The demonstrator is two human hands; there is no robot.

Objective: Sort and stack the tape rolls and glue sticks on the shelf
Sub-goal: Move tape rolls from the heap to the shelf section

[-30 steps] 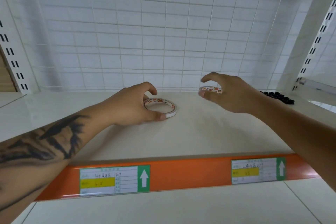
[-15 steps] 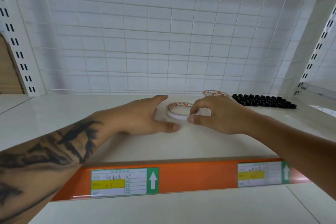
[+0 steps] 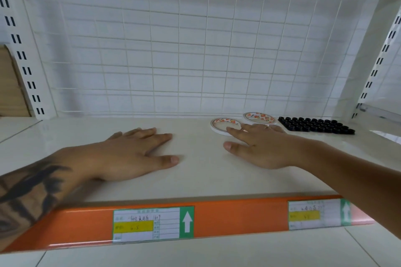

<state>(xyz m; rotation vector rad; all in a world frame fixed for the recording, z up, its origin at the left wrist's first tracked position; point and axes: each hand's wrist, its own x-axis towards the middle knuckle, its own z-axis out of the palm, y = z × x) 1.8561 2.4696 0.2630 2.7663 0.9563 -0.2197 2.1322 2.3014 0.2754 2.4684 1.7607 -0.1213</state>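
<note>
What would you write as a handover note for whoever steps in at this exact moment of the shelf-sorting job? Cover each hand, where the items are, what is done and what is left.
Left hand: open, flat on the shelf, holding nothing.
Right hand: open, fingers extended; a fingertip reaches the edge of the nearer tape roll, not gripping it.
Items: the nearer tape roll lies flat at the back right; the second tape roll lies flat just behind and to its right; whether they touch is unclear. The black glue sticks stand grouped further right.
Done: both rolls sit near the glue sticks.
Left: the rolls are side by side, not stacked.
</note>
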